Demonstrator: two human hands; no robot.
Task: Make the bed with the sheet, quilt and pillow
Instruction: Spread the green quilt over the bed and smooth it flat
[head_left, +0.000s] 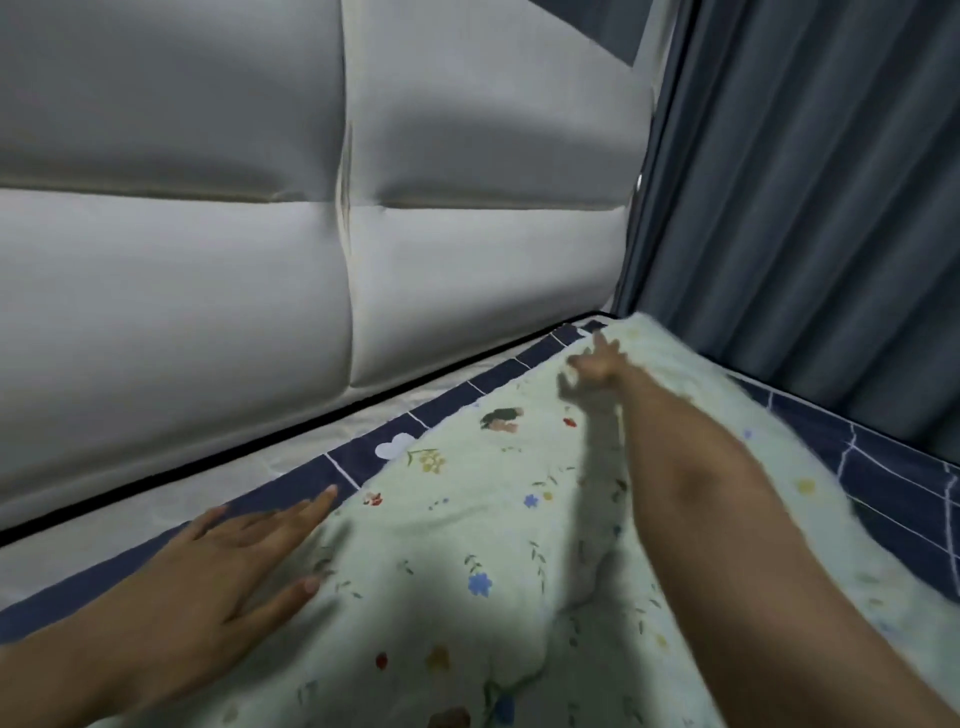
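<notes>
A pale green quilt with small flowers (467, 525) lies spread over a navy sheet with white lines (363, 454), which shows along the quilt's top edge and at the right. My left hand (234, 566) lies flat with straight fingers on the quilt's near top edge. My right hand (595, 364) reaches far out to the quilt's top right corner, fingers spread, blurred, touching the cloth. A strip of bare white mattress (208, 488) runs between the sheet and the headboard. No pillow is in view.
A padded grey-white headboard (218, 270) fills the back and left. Blue-grey curtains (810, 234) hang close along the bed's right side.
</notes>
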